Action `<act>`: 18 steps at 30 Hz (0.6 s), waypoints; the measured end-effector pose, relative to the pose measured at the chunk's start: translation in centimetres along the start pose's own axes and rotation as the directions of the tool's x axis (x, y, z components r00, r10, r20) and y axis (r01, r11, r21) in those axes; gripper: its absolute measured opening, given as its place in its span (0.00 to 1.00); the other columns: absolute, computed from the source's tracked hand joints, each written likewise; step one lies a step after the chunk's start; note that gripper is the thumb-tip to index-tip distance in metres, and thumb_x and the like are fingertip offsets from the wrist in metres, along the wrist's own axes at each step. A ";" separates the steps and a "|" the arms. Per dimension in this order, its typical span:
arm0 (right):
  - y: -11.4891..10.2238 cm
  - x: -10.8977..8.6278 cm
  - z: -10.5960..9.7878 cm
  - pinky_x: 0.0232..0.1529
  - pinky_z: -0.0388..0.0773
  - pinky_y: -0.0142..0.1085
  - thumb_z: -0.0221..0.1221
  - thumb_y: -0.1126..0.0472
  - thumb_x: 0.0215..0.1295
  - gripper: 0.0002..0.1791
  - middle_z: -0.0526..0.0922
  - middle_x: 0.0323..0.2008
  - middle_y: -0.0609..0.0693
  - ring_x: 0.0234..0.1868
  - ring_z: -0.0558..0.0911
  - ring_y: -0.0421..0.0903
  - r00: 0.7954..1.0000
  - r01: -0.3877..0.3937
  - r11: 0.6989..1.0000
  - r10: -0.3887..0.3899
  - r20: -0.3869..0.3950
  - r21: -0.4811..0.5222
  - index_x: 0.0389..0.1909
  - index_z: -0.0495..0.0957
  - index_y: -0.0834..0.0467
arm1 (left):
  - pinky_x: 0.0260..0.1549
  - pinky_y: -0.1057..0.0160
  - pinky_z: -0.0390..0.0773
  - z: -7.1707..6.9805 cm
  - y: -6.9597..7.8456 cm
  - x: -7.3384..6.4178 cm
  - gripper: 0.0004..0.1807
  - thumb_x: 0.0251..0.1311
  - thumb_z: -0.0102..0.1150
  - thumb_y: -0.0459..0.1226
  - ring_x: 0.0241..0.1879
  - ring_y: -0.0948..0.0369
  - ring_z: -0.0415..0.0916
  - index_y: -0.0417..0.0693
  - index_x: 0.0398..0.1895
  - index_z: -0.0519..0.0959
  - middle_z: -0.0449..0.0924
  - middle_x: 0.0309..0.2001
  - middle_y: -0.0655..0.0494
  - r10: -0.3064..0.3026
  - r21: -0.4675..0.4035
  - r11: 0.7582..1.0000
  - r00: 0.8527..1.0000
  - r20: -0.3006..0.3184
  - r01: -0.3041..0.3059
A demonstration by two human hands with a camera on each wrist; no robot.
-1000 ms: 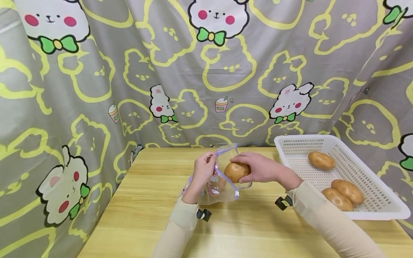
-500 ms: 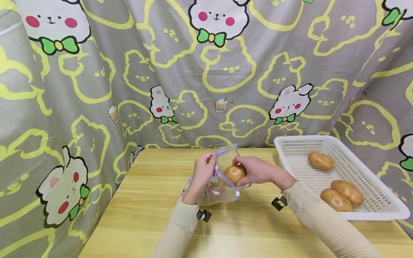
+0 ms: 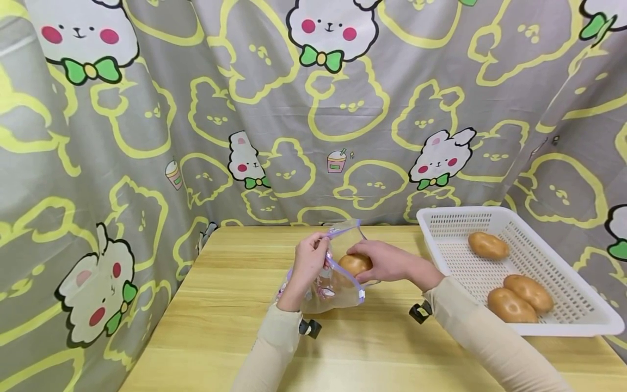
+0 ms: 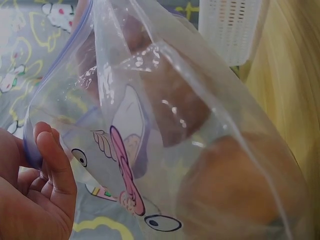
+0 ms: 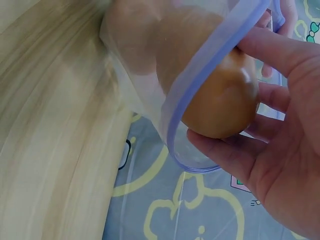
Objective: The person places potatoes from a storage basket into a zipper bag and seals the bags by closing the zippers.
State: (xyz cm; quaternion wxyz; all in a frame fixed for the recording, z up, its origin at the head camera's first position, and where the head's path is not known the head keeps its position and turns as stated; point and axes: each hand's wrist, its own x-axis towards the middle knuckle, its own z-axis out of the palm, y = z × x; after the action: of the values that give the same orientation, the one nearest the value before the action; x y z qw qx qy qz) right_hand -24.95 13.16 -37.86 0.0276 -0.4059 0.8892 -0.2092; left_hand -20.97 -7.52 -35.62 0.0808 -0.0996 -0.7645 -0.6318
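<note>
My left hand (image 3: 312, 256) pinches the purple-edged rim of a clear zip bag (image 3: 333, 296) printed with cartoon figures. In the bag's mouth my right hand (image 3: 387, 260) grips a brown potato (image 3: 354, 264), fingers and thumb round its outer end. The right wrist view has that potato (image 5: 220, 105) partly past the purple rim, with another brown shape behind the plastic. Through the bag in the left wrist view, a potato (image 4: 240, 185) lies low in it, below the one coming in from above.
A white plastic basket (image 3: 578, 296) stands on the right of the wooden table (image 3: 210, 326), holding several potatoes, among them one (image 3: 488, 245) at the back. A grey cartoon-print curtain (image 3: 274, 114) hangs behind and along the sides.
My right hand has moved a little left and down, carrying the potato deeper into the bag's mouth. The left hand keeps its hold on the rim.
</note>
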 end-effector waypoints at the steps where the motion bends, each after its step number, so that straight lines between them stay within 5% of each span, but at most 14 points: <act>1: 0.0 0.0 0.0 0.43 0.77 0.35 0.68 0.52 0.55 0.29 0.77 0.49 0.48 0.43 0.76 0.42 1.000 0.006 1.000 -0.006 0.001 0.004 0.56 0.73 0.58 | 0.11 0.71 0.73 0.0 0.0 0.0 0.11 0.67 0.47 0.28 0.10 0.68 0.66 0.29 0.41 0.78 0.73 0.18 0.44 -0.002 0.001 1.000 1.000 -0.003 0.002; 10: 0.0 -0.3 -0.4 0.47 0.80 0.38 0.64 0.63 0.60 0.22 0.76 0.52 0.54 0.49 0.78 0.50 0.998 0.057 0.997 -0.057 -0.004 0.055 0.55 0.73 0.63 | 0.13 0.63 0.77 0.1 0.2 0.0 0.11 0.67 0.47 0.28 0.10 0.67 0.66 0.30 0.41 0.79 0.74 0.19 0.40 -0.005 0.012 1.000 1.000 0.001 0.005; 14: 0.1 -0.7 -0.9 0.44 0.81 0.38 0.64 0.63 0.59 0.22 0.78 0.50 0.53 0.48 0.79 0.50 0.996 0.069 0.997 -0.068 -0.053 0.025 0.54 0.74 0.61 | 0.14 0.57 0.79 0.1 0.0 0.0 0.11 0.67 0.47 0.28 0.11 0.66 0.67 0.30 0.42 0.79 0.74 0.19 0.41 -0.008 0.010 1.000 1.000 0.002 0.008; 18: 0.6 -1.4 -1.7 0.39 0.81 0.39 0.65 0.64 0.58 0.21 0.80 0.44 0.51 0.43 0.80 0.49 0.987 0.093 0.996 -0.094 -0.127 -0.013 0.52 0.76 0.61 | 0.13 0.62 0.78 0.2 -0.2 0.2 0.11 0.67 0.47 0.28 0.10 0.66 0.67 0.30 0.41 0.79 0.74 0.18 0.43 -0.012 -0.007 1.000 1.000 0.003 0.012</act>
State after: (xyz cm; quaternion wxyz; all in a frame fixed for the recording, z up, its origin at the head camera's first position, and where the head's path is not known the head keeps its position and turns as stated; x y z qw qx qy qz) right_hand -24.78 15.13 -36.66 -0.0406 -0.4333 0.8698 -0.2326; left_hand -21.18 -7.33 -35.86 0.0755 -0.0964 -0.7629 -0.6348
